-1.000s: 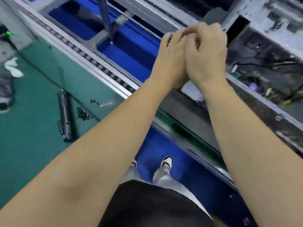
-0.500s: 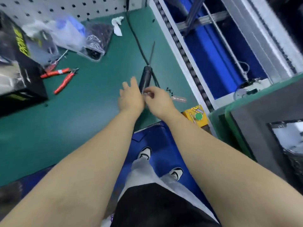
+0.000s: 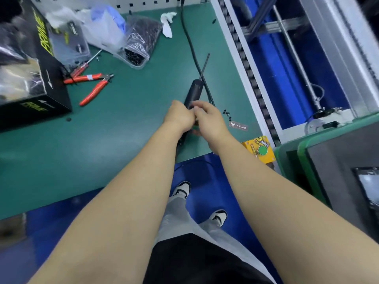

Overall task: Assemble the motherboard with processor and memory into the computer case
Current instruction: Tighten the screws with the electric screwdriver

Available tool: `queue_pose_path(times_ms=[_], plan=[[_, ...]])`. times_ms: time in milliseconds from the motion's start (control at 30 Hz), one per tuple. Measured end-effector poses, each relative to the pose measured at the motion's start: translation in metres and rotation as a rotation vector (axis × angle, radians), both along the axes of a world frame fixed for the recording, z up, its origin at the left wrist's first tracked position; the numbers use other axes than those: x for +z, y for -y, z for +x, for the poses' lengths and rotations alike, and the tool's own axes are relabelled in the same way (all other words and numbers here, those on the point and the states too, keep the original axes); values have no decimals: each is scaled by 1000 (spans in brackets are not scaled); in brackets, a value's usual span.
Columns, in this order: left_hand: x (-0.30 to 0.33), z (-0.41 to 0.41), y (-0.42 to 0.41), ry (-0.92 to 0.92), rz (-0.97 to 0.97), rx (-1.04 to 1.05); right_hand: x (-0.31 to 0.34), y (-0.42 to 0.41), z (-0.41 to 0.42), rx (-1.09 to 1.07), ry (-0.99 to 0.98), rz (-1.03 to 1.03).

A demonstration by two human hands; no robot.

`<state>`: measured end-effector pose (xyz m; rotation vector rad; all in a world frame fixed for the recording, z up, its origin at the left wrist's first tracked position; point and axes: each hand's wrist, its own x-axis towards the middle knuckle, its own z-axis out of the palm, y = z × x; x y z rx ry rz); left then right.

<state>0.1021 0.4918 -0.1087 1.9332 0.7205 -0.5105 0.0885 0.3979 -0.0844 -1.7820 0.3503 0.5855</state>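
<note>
Head view: both hands meet over black cylindrical electric screwdriver [image 3: 193, 93] lying on green-matted bench [image 3: 123, 124]. Left hand [image 3: 180, 117] curled round its body; right hand [image 3: 207, 117] beside it with fingers bent at same spot — what it holds, cannot tell. Small black screws [image 3: 226, 113] loose just right of hands. Orange-handled cutters [image 3: 93, 85] and black motherboard box [image 3: 32, 78] well left. Dark grey computer case [image 3: 348, 167] at right edge — interior barely shown. Judgement: tool pickup stage, fastening probably left; progress otherwise unreadable.
</note>
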Motion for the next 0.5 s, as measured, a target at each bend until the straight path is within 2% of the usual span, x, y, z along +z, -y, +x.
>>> queue_pose_path(times_ms=[133, 200, 300, 433, 500], plan=[[46, 10, 5, 106, 10, 2, 23, 25, 0, -34, 233, 14], [79, 17, 15, 113, -63, -44, 37, 47, 0, -21, 382, -73], [126, 24, 45, 123, -137, -228, 59, 83, -2, -13, 600, -230], [164, 23, 112, 223, -236, -407, 82, 133, -2, -172, 764, -460], [181, 20, 145, 290, -295, -469, 103, 155, -7, -308, 831, -469]])
